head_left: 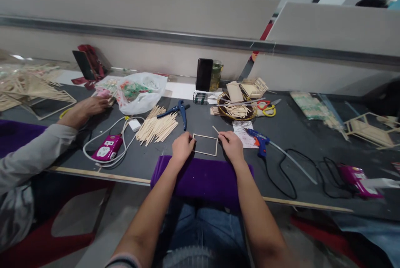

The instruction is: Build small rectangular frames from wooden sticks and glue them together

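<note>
A small rectangular frame of thin wooden sticks point(204, 153) lies on the dark table in front of me. My left hand point(183, 148) pinches the frame at its left side. Between the fingertips of my right hand point(231, 146) is a short wooden stick point(215, 128), tilted up to the left, just beyond the frame's right corner. Under my wrists a purple cloth point(206, 176) covers the table edge. Loose wooden sticks point(158, 126) lie in a pile to the left, with a blue cutter point(179, 113) touching their far end.
A blue glue gun point(261, 141) with a trailing cord lies right, near a wicker basket point(222, 111) and scissors point(269, 109). A phone point(204, 74) stands behind. Pink power strips point(108, 148) flank the workspace. Another person's hand point(90, 109) reaches in at left, beside a plastic bag point(142, 93).
</note>
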A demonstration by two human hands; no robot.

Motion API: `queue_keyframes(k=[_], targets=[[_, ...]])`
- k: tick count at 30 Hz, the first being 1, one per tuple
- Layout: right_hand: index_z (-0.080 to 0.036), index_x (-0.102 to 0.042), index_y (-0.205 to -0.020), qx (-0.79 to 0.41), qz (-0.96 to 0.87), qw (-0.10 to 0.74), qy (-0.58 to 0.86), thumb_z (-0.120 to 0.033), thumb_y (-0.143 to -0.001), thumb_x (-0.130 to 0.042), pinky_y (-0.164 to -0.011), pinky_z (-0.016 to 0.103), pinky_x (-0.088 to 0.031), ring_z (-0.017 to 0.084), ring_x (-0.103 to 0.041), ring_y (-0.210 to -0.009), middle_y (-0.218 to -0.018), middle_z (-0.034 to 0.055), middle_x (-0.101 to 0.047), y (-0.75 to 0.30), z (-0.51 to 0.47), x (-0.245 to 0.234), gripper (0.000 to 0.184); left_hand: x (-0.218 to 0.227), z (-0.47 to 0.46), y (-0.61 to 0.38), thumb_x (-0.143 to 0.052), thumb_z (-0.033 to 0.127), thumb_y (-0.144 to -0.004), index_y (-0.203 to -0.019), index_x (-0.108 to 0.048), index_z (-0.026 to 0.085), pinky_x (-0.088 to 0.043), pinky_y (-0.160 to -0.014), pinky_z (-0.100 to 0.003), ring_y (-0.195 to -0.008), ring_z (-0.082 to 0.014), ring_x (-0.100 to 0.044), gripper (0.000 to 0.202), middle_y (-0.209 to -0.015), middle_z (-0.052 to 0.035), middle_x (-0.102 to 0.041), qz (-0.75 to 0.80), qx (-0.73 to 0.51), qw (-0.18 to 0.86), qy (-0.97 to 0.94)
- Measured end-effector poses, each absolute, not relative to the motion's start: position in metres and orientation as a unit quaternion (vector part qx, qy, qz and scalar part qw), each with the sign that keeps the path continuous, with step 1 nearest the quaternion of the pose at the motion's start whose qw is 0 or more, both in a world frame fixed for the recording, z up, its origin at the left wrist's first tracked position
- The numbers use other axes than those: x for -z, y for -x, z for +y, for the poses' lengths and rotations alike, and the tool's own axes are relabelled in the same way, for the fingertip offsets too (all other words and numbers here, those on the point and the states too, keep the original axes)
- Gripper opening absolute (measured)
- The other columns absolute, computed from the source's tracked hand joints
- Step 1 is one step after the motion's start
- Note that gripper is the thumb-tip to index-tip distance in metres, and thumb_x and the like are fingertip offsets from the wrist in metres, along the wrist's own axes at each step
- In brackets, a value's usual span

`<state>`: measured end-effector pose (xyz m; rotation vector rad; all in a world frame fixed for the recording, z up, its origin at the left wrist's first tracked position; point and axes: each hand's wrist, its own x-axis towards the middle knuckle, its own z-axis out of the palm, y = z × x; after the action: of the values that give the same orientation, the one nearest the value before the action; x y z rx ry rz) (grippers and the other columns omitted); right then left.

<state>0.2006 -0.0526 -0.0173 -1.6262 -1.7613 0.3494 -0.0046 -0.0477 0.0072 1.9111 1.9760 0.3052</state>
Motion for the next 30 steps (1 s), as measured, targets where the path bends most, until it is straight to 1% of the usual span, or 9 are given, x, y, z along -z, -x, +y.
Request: queue_keyframes(k=[3,7,9,16,20,26,30], targets=[[-0.021,-0.07,-0.103,-0.078,-0.748,0.299,0.588,-0.028,-0.092,-0.05,-0.075,0.032,-0.037,0.022,-0.056,-0.089,-0.092,0.0076,-0.068,-0.187,-0.048,0.005,0.024,-0.004,-0.048,0.007,-0.054,0.033,-0.087,-0.095,-0.062,0.022,-0.042,-0.073,-0.028,-0.089,-0.0198,-0.064,0.016,-0.093,-0.0038,-0.071,0.702,-0.13,0.199,-0.671],[-0.023,-0.07,-0.092,-0.048,-0.805,0.199,0.557,-0.027,-0.091,-0.054,-0.073,0.034,-0.031,0.022,-0.053,-0.088,-0.09,0.0066,-0.068,-0.167,-0.037,-0.003,0.016,-0.003,-0.049,0.008,-0.055,0.031,-0.086,-0.092,-0.064,0.022,-0.041,-0.073,-0.028,-0.086,-0.0192,-0.065,0.014,-0.09,-0.0027,-0.072,0.698,-0.145,0.199,-0.672],[-0.023,-0.07,-0.09,-0.044,-0.813,0.173,0.554,-0.027,-0.091,-0.055,-0.072,0.034,-0.029,0.021,-0.053,-0.087,-0.089,0.0059,-0.067,-0.162,-0.032,-0.001,0.015,-0.002,-0.049,0.008,-0.055,0.031,-0.086,-0.09,-0.065,0.022,-0.041,-0.073,-0.027,-0.086,-0.0191,-0.065,0.014,-0.09,-0.0027,-0.072,0.695,-0.148,0.201,-0.674],[-0.024,-0.072,-0.09,-0.055,-0.802,0.166,0.572,-0.027,-0.091,-0.056,-0.07,0.033,-0.029,0.02,-0.051,-0.087,-0.088,0.0059,-0.065,-0.161,-0.027,0.013,0.016,0.001,-0.049,0.008,-0.054,0.031,-0.086,-0.094,-0.067,0.023,-0.042,-0.074,-0.027,-0.088,-0.0191,-0.064,0.017,-0.09,-0.0028,-0.072,0.693,-0.154,0.197,-0.676],[-0.024,-0.072,-0.091,-0.049,-0.806,0.159,0.569,-0.027,-0.091,-0.056,-0.07,0.033,-0.029,0.021,-0.05,-0.087,-0.088,0.0061,-0.064,-0.162,-0.028,0.013,0.017,0.002,-0.049,0.009,-0.054,0.031,-0.086,-0.102,-0.067,0.023,-0.043,-0.075,-0.027,-0.089,-0.0195,-0.065,0.021,-0.092,-0.003,-0.072,0.688,-0.16,0.197,-0.68],[-0.023,-0.073,-0.091,-0.025,-0.817,0.14,0.559,-0.023,-0.091,-0.053,-0.071,0.034,-0.027,0.022,-0.048,-0.088,-0.089,0.0086,-0.062,-0.162,-0.032,0.01,0.02,0.003,-0.049,0.009,-0.054,0.028,-0.087,-0.111,-0.066,0.024,-0.046,-0.081,-0.028,-0.095,-0.0204,-0.065,0.028,-0.102,-0.0042,-0.071,0.679,-0.164,0.192,-0.689],[-0.024,-0.073,-0.092,-0.033,-0.819,0.142,0.555,-0.023,-0.091,-0.053,-0.071,0.033,-0.028,0.022,-0.048,-0.088,-0.089,0.0081,-0.062,-0.163,-0.032,0.011,0.02,0.005,-0.049,0.009,-0.053,0.027,-0.087,-0.115,-0.065,0.024,-0.046,-0.086,-0.028,-0.1,-0.0202,-0.064,0.031,-0.112,-0.0048,-0.069,0.676,-0.164,0.192,-0.692]])
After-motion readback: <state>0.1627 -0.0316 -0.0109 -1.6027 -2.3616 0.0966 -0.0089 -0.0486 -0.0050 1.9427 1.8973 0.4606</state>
